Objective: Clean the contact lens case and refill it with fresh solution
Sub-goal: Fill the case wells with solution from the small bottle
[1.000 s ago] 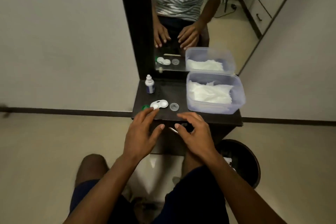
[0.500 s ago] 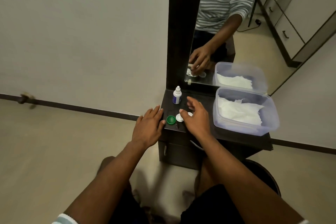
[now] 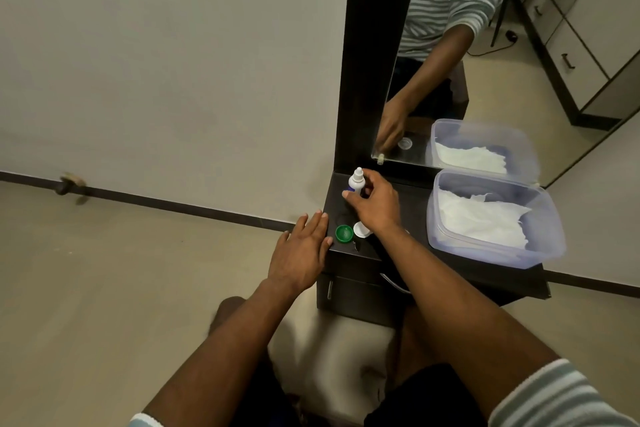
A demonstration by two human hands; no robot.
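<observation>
A small white solution bottle (image 3: pixel 356 181) with a blue label stands at the back left of the dark dresser top (image 3: pixel 412 194). My right hand (image 3: pixel 374 204) reaches over to it, fingers curling round its body. The white contact lens case (image 3: pixel 361 229) lies under my right wrist, mostly hidden. Its green cap (image 3: pixel 344 233) lies just left of it. My left hand (image 3: pixel 301 250) rests flat with straight fingers at the dresser's front left corner, holding nothing.
A clear plastic tub (image 3: pixel 491 218) with white tissues fills the right side of the dresser top. A mirror (image 3: pixel 467 45) in a dark frame rises behind. Drawers with handles sit below the top, and bare floor lies to the left.
My right hand has moved from the lens case back to the solution bottle and closed round it. My left hand stays at the front left corner. The camera has swung left.
</observation>
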